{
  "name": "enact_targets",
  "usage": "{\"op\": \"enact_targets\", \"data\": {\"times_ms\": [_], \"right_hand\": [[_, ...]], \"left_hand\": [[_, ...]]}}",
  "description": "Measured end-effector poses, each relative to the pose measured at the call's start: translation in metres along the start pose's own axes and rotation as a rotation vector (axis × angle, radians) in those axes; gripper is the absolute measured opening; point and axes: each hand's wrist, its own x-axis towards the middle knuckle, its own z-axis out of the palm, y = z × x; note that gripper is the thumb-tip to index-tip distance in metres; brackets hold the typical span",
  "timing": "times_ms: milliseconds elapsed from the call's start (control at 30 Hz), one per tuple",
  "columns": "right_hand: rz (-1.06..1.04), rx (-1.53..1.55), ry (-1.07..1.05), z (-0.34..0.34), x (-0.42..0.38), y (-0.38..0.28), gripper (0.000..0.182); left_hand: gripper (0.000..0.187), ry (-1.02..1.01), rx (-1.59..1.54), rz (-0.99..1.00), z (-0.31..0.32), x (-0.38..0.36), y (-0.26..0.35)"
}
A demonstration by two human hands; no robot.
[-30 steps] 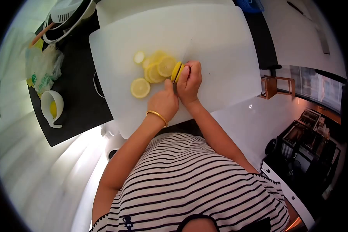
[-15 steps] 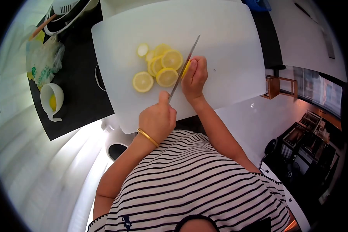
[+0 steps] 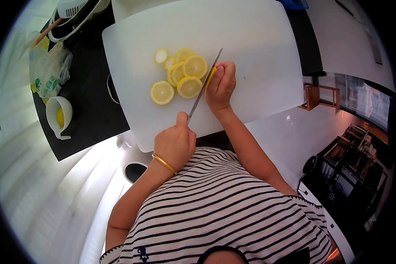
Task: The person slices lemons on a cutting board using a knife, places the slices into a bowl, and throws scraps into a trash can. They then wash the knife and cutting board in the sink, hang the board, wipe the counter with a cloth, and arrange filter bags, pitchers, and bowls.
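My left hand (image 3: 176, 143), with a gold bangle at its wrist, is closed round the handle of a knife (image 3: 201, 93). The blade slants up and right, its edge beside the yellow lemon piece (image 3: 211, 75). The fingers of my right hand (image 3: 221, 86) wrap round that piece and hide most of it. Left of the blade, several lemon slices (image 3: 190, 87) lie partly overlapping on the white cutting board (image 3: 264, 57). One slice (image 3: 162, 93) lies apart at the lower left, and a small pale end slice (image 3: 161, 56) is at the upper left.
On the black counter (image 3: 90, 105) at the left stand a white strainer-like cup (image 3: 53, 110) with something yellow inside and a crumpled plastic bag (image 3: 57, 70). A blue item (image 3: 296, 4) is at the top right, and a wooden chair (image 3: 311, 97) is beyond the board.
My left hand has drawn the knife down and slightly left, towards my body. My right hand stays almost in place round the lemon piece. The slices lie as before.
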Motion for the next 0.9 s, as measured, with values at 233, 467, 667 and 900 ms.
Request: {"op": "enact_targets", "data": {"times_ms": [233,467,667,900], "right_hand": [[0.016,0.004,-0.003,-0.001,0.0,-0.002,0.018],[-0.012,-0.032,-0.001,-0.001,0.001,-0.001,0.015],[-0.009,-0.041,-0.038,-0.002,-0.001,0.0,0.008],[-0.001,-0.037,-0.009,-0.003,0.0,0.001,0.007]], "left_hand": [[0.023,-0.009,-0.017,0.001,0.001,0.002,0.001],[0.032,-0.029,-0.044,-0.008,0.01,0.013,0.0],[0.027,0.037,0.019,0.006,0.025,0.048,0.007],[0.033,-0.071,-0.002,-0.102,0.024,0.036,0.007]]}}
